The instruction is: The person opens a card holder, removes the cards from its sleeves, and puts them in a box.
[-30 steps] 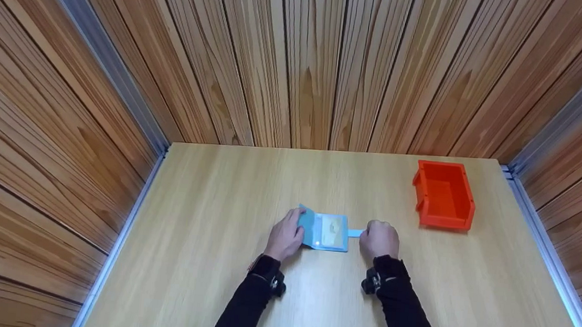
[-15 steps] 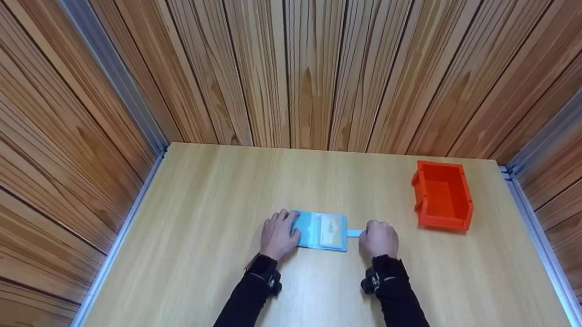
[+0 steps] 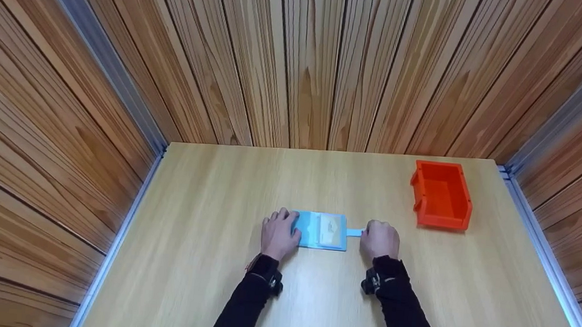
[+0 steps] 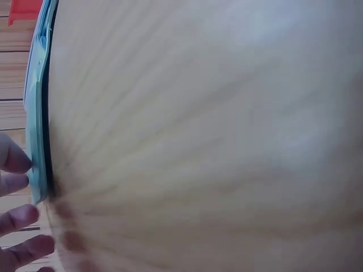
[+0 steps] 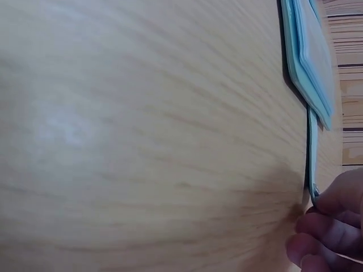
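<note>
A light blue card wallet lies spread flat on the table, with a clear pocket on its right half. My left hand rests on the left cover, thumb and index finger touching it near the outer edge. In the left wrist view the other fingers spread past the end of the cover. From the wallet's right side a narrow strap sticks out, and my right hand pinches its end. A small metal snap shows beside the fingertips in the right wrist view.
An open-fronted red bin stands at the back right of the wooden table. Wood-panelled walls with metal corner rails close in the back and both sides.
The left cover, tilted up a second ago, has come down flat under my left hand, which moved slightly left with its fingers spreading. My right hand has stayed on the strap.
</note>
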The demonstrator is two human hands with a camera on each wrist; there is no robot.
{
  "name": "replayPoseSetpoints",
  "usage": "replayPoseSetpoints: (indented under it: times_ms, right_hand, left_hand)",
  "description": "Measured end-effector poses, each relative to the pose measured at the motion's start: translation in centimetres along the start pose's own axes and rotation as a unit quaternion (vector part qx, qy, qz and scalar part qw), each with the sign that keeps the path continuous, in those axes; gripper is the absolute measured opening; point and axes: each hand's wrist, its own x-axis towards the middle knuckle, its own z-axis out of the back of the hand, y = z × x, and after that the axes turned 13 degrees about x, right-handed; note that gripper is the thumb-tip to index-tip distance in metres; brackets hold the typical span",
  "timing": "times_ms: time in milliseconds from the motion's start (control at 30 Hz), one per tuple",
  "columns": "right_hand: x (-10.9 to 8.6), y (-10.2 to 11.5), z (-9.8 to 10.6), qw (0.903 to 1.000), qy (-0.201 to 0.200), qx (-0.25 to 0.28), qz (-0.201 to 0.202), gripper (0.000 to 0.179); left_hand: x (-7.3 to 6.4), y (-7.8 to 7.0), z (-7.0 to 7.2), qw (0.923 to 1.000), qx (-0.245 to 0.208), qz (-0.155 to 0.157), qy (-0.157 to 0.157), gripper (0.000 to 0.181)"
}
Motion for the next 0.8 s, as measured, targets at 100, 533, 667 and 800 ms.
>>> replayPoseSetpoints:
  times_ms: [100,533,667,800]
  right_hand:
    - [0.1,0.1,-0.1,0.9999,0.003,-0.001,0.015,0.013]
    - [0.2,0.6,-0.7,0.9859,0.156,-0.008,0.061,0.074]
    - [0.3,0.6,-0.5,0.9811,0.190,-0.008,0.035,0.083]
    - [0.5,0.4,-0.5,0.9784,0.204,-0.004,0.032,0.086]
  left_hand:
    - [0.1,-0.5,0.1,0.9997,0.006,-0.009,-0.021,0.040]
    - [0.5,-4.2,0.9,0.9977,-0.046,-0.048,0.008,0.020]
    - [0.5,-4.8,0.9,0.9970,-0.066,-0.037,0.017,0.017]
    - [0.5,-5.2,0.9,0.9961,-0.080,-0.023,0.030,0.014]
